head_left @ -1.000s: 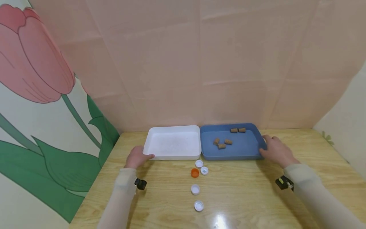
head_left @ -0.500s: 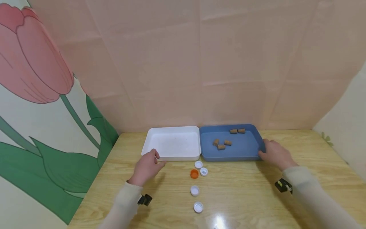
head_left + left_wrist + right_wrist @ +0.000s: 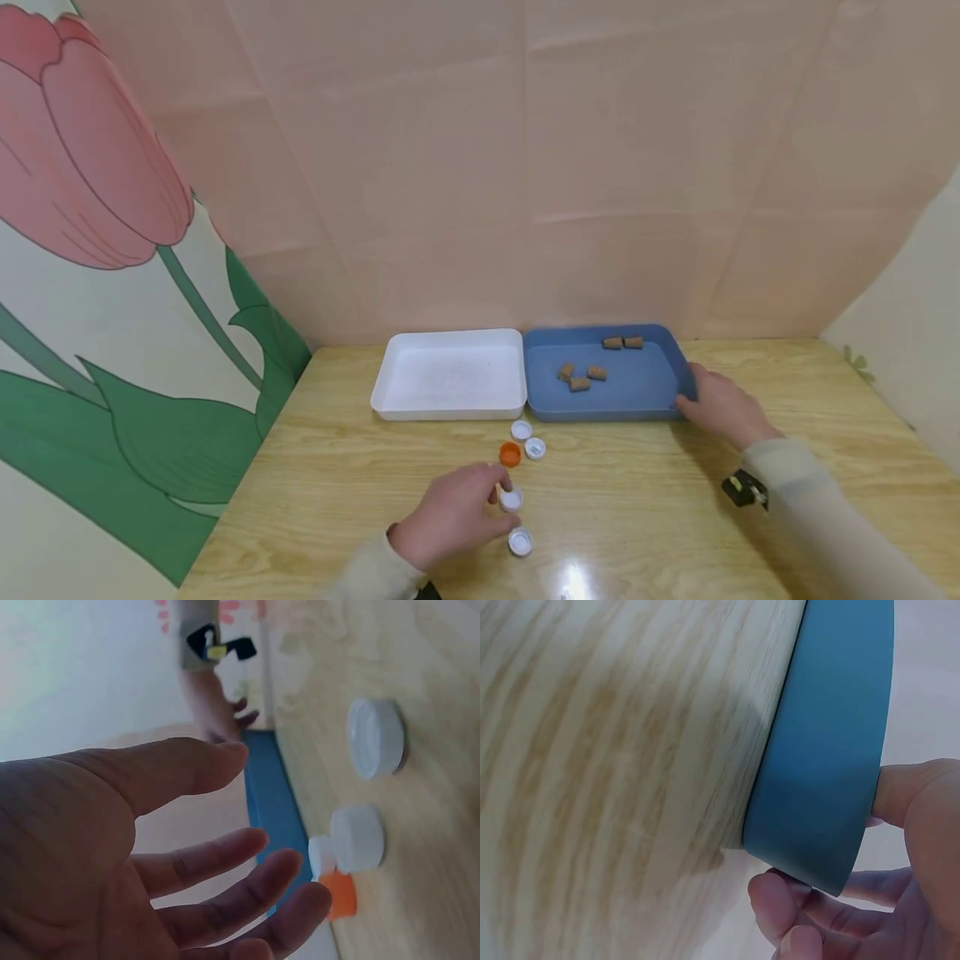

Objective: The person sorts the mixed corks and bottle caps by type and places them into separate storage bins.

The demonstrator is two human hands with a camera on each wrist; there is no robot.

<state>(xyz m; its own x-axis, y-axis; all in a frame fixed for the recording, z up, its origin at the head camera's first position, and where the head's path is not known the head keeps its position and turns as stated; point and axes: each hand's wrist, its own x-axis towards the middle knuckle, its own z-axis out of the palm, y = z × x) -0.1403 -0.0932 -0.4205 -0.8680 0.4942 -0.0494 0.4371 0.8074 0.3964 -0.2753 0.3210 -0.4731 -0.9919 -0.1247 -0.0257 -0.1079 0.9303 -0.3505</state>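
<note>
Away from the white tray's (image 3: 450, 414) front edge, the left hand (image 3: 453, 515) has come back toward the person and across to the bottle caps, while the right hand (image 3: 723, 407) stays at the right end of the blue tray (image 3: 600, 414). The left forearm slants forward and to the right, back of the hand up; its thumb and fingers are spread apart, loosely bent and holding nothing. The thumb tip is just beside the nearest white cap (image 3: 521, 543), and the index finger is by the next white cap (image 3: 512, 502). Farther on, an orange cap (image 3: 510, 454) and two more white caps (image 3: 535, 449) sit close together on the table (image 3: 637, 517), in front of the trays. With its arm reaching forward and inward, the right hand grips the blue tray, thumb at the rim and fingers curled around the near corner. Five corks (image 3: 580, 384) lie inside that tray.
</note>
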